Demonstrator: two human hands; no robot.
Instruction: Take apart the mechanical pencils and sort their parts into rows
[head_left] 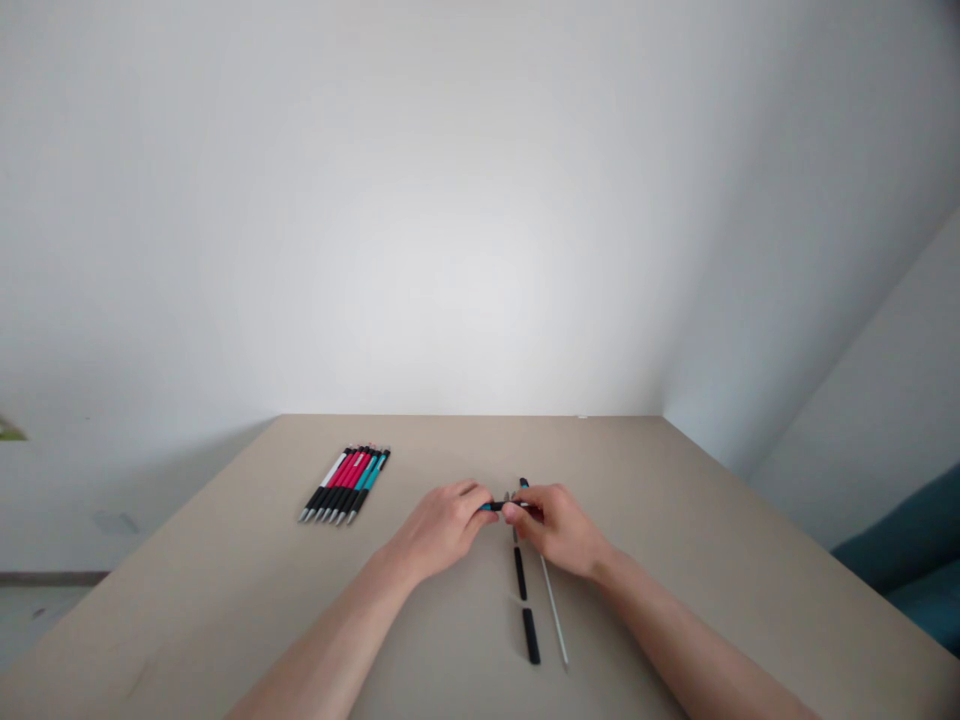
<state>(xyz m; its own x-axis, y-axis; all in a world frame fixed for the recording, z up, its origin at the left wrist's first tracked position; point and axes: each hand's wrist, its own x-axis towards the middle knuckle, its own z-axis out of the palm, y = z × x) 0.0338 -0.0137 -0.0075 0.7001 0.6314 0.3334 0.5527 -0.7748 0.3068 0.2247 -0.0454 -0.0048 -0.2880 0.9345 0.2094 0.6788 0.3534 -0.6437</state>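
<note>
Between my two hands lies a pen barrel [493, 506], teal at the left end and black toward the right. My left hand [450, 522] pinches its teal end, with the fingers closed around it. My right hand [561, 528] has thumb and forefinger closed at the barrel's other end; the fingertips hide what is exactly between them. Just below the hands, a black grip sleeve [520, 574] and a second black tube-like piece [531, 636] lie in line. A thin white rod [555, 612] rests beside them, its upper end hidden by my right hand.
Several pens [345, 486] with white, pink and teal barrels lie side by side at the left of the beige table [225, 600]. A dark piece with a bit of blue [523, 483] shows behind my right fingers. A white wall stands behind; teal fabric [907, 560] is at right.
</note>
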